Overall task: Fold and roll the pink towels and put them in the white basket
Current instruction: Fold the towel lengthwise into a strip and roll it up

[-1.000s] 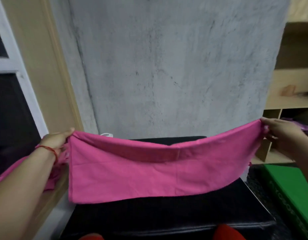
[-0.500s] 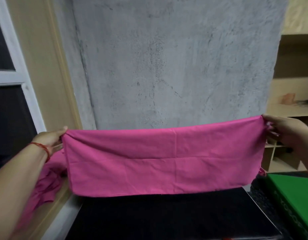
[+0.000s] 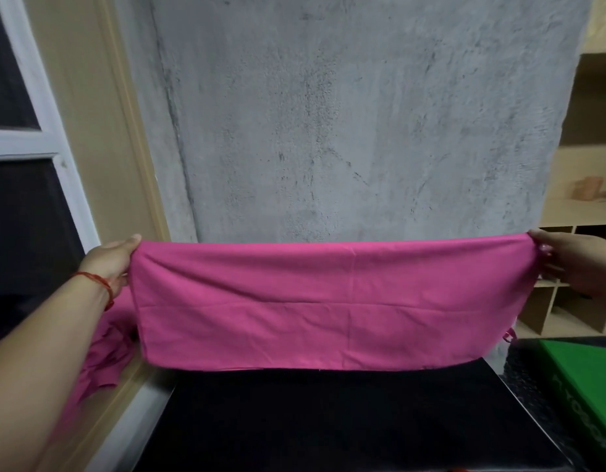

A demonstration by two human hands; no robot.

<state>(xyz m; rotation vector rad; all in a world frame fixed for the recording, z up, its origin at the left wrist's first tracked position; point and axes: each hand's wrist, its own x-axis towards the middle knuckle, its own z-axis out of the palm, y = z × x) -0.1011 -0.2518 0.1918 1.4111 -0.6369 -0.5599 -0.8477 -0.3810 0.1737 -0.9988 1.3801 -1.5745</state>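
A pink towel (image 3: pixel 328 301), folded in half lengthwise, hangs stretched taut in the air above a black surface (image 3: pixel 328 420). My left hand (image 3: pixel 112 260) pinches its upper left corner. My right hand (image 3: pixel 577 264) pinches its upper right corner. The towel's lower edge hangs just above the black surface. More pink cloth (image 3: pixel 104 352) lies bunched on the ledge under my left forearm. No white basket is in view.
A grey concrete wall (image 3: pixel 345 114) stands right behind the towel. A window with a white frame (image 3: pixel 56 137) is at the left. Wooden shelves (image 3: pixel 574 206) stand at the right, and a green box (image 3: pixel 584 386) lies at the lower right.
Both hands have lifted the towel and pulled it straight. Its sagging top edge is now taut and level, and its lower edge has come up off the black surface.
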